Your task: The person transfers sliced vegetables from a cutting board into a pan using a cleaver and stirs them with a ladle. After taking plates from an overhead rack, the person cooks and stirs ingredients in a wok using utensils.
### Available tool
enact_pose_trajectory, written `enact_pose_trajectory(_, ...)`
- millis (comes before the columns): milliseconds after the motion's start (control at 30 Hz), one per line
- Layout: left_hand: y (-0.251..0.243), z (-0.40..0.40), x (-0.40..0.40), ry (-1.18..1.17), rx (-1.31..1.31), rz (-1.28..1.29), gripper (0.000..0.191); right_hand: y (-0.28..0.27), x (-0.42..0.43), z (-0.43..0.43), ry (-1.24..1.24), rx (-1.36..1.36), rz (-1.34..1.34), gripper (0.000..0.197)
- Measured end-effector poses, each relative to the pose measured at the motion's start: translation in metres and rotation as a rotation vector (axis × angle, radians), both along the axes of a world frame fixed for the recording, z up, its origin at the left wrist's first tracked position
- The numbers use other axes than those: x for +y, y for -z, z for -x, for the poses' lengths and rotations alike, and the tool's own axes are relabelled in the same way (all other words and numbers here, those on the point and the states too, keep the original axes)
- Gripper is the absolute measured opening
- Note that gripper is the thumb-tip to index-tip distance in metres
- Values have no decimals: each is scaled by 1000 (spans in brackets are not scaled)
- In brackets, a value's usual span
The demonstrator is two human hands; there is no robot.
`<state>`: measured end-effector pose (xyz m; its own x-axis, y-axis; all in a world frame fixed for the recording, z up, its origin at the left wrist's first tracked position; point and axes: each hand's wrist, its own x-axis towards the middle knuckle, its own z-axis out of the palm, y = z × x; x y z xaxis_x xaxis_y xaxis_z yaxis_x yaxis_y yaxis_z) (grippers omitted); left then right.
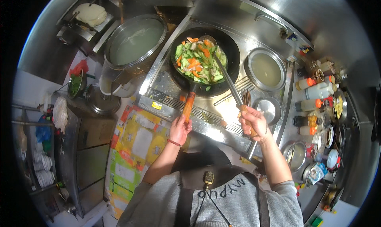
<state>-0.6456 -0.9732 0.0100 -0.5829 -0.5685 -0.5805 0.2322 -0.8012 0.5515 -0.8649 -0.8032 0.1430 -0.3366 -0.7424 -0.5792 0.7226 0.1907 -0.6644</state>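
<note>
A dark wok (233, 52) holds sliced green vegetables, carrot pieces and bits of what looks like meat (199, 61). My left hand (179, 131) grips the lower end of the wok's wooden handle (188, 106). In my right hand (254, 123) is the wooden grip of a long-handled metal ladle (227, 78); its bowl rests in the food at the wok's far side. Near my right hand lie a small metal bowl (269, 110) and a bundle of thin brown sticks (246, 98). The wok's base sits over the stove's burner ring.
A large pot of cloudy liquid (134, 42) stands left of the stove (166, 107). Right of the wok is a metal basin of liquid (265, 70). Several seasoning bottles (306, 105) line the right counter. A lidded pot (103, 100) is at left.
</note>
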Motion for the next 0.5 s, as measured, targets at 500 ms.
enact_pose_trajectory(500, 7, -26, -68, 299, 45, -46, 18, 20, -10, -171, -221, 1533, -431, 50)
